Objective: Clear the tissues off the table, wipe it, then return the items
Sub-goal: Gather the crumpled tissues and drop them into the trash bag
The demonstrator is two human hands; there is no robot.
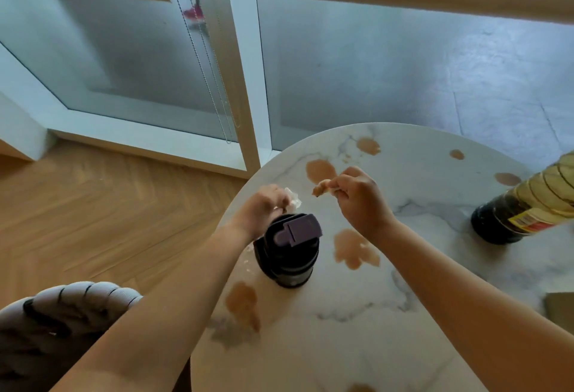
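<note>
Reaching out over a round marble-patterned table [435, 267], both bare hands are raised above its far-left part. The left hand [264, 208] has its fingers [281, 199] curled round a crumpled white tissue [293, 199], which pokes out past the knuckles on the far side. The right hand [360, 196] pinches a second tissue [323, 188], this one stained brown and wadded small, between thumb and curled fingers; it sticks out to the left of the hand, towards the other tissue but apart from it. Whether either tissue touches the table cannot be told from this angle.

Just in front of the left hand stands a dark tumbler [287, 250] with a purplish flip lid [299, 228], upright on the table. Brown spills [355, 248] are scattered over the marble: one just right of the tumbler, one under the stained tissue, one nearer the left edge, and smaller spots towards the far rim. At the right edge a dark bottle [509, 217] with a yellow and red label stands on the table, leaning out of view. A brownish flat thing [559, 307] shows at the right border, too cropped to identify.

Beside the table on the left lies a wooden herringbone floor [108, 205], with a grey ribbed chair back [62, 314] in the near corner and a white-framed glass door [242, 81] beyond.
</note>
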